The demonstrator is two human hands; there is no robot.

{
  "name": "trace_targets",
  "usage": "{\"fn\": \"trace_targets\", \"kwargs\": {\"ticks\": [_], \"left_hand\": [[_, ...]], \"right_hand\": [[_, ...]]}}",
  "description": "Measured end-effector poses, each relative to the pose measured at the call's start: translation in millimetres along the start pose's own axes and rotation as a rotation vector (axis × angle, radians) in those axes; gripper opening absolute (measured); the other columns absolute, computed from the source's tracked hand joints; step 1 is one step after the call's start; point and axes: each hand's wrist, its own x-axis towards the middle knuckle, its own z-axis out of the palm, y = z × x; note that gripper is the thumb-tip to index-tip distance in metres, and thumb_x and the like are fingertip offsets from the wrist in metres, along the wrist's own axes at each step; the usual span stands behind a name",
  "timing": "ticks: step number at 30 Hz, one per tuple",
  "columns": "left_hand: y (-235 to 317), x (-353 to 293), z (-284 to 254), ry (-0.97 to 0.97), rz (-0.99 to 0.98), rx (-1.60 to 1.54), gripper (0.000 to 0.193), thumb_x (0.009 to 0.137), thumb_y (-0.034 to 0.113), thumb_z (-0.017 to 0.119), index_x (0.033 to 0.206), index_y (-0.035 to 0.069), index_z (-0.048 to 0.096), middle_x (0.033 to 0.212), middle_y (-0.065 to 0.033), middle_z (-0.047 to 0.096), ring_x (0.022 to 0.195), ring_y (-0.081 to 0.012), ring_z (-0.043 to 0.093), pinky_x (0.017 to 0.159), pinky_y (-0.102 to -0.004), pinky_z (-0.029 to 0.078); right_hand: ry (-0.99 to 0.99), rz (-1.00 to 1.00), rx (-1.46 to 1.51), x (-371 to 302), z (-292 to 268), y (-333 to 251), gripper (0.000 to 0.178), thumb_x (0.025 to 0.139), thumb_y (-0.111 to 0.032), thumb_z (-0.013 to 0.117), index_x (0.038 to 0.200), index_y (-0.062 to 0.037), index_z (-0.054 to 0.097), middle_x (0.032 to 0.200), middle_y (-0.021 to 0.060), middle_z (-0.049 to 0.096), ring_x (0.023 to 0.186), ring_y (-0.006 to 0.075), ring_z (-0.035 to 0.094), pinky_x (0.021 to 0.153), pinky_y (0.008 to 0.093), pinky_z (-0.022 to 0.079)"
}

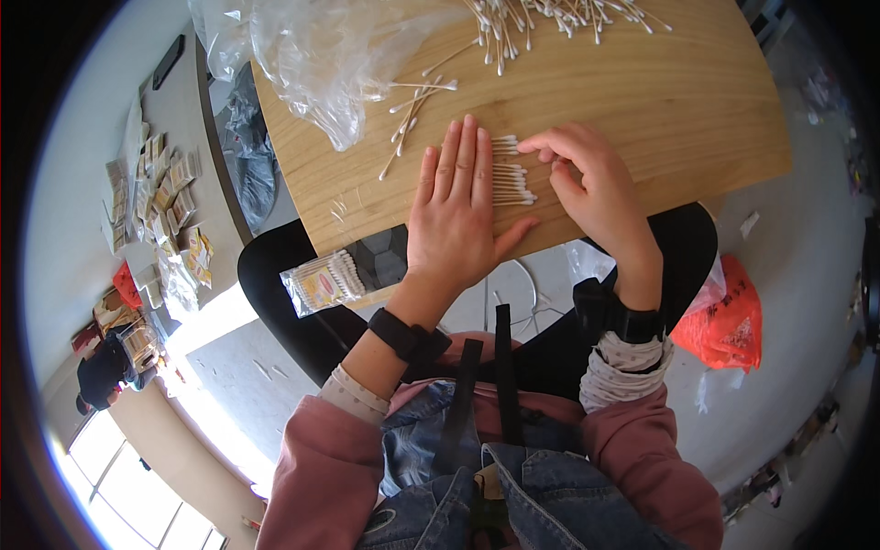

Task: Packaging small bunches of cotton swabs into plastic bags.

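My left hand [456, 215] lies flat on the wooden tabletop, fingers together and thumb out to the side, covering part of a row of cotton swabs [511, 184]. Their white tips stick out to the right from under its edge, split into two groups by a small gap. Just right of them is my right hand [600, 179], its index finger stretched to the tips of the upper group and its thumb apart. It grips nothing that I can see; its other fingers are partly hidden. A few loose cotton swabs [410, 122] lie beyond the left hand.
A large heap of cotton swabs [541, 16] sits at the table's far side, beside a clear plastic bag [321, 64]. At the near left edge is a clear packet of cotton swabs [323, 282]. A red bag [731, 321] stands on the floor to the right. Small packages [170, 188] cover another table.
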Motion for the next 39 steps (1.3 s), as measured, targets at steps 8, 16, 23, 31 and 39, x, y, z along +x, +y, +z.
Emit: {"fn": "trace_targets", "kwargs": {"ticks": [8, 16, 23, 31, 39], "left_hand": [[0.5, 1.4, -1.1, 0.005, 0.006, -0.003, 0.099, 0.085, 0.061, 0.056, 0.148, -0.008, 0.024, 0.157, -0.0225, 0.022, 0.148, -0.0336, 0.018, 0.119, -0.0458, 0.014], [0.5, -0.3, 0.0, 0.007, 0.002, -0.007, 0.099, 0.085, 0.061, 0.056, 0.148, -0.007, 0.024, 0.157, -0.0219, 0.022, 0.148, -0.0334, 0.018, 0.119, -0.0457, 0.013], [0.5, -0.8, -1.4, 0.019, -0.003, -0.018, 0.098, 0.085, 0.061, 0.056, 0.148, -0.007, 0.024, 0.157, -0.0217, 0.022, 0.148, -0.0335, 0.018, 0.119, -0.0457, 0.014], [-3.1, -4.9, 1.9, 0.154, -0.021, -0.094, 0.092, 0.081, 0.053, 0.067, 0.145, -0.003, 0.032, 0.155, -0.0221, 0.025, 0.146, -0.0365, 0.022, 0.117, -0.0509, 0.018], [-4.0, -6.2, -1.0, 0.203, -0.017, -0.173, 0.094, 0.080, 0.048, 0.071, 0.146, -0.004, 0.028, 0.155, -0.0223, 0.027, 0.144, -0.0373, 0.025, 0.117, -0.0511, 0.019]], "right_hand": [[-0.006, -0.036, -0.086, -0.1, -0.3, 0.7, 0.037, 0.077, 0.015, 0.049, 0.103, -0.0055, 0.066, 0.087, 0.0081, 0.058, 0.082, 0.0207, 0.057, 0.069, 0.0305, 0.047], [0.081, -0.008, -0.054, 1.9, 7.1, -1.6, 0.028, 0.077, 0.009, 0.053, 0.094, -0.0089, 0.067, 0.086, 0.0073, 0.060, 0.083, 0.0260, 0.058, 0.072, 0.0371, 0.048], [0.081, -0.007, -0.083, 8.2, 11.4, -3.0, 0.020, 0.080, 0.005, 0.057, 0.092, -0.0089, 0.066, 0.085, 0.0063, 0.059, 0.082, 0.0254, 0.058, 0.068, 0.0363, 0.048], [0.214, -0.097, -0.243, 22.1, 20.7, 8.1, 0.018, 0.078, -0.001, 0.069, 0.093, -0.0084, 0.064, 0.088, 0.0059, 0.060, 0.083, 0.0255, 0.059, 0.068, 0.0368, 0.048], [0.188, -0.135, -0.156, 18.9, 15.2, 2.7, 0.030, 0.078, 0.004, 0.065, 0.106, -0.0071, 0.060, 0.093, 0.0088, 0.062, 0.091, 0.0290, 0.061, 0.076, 0.0376, 0.050]]}}
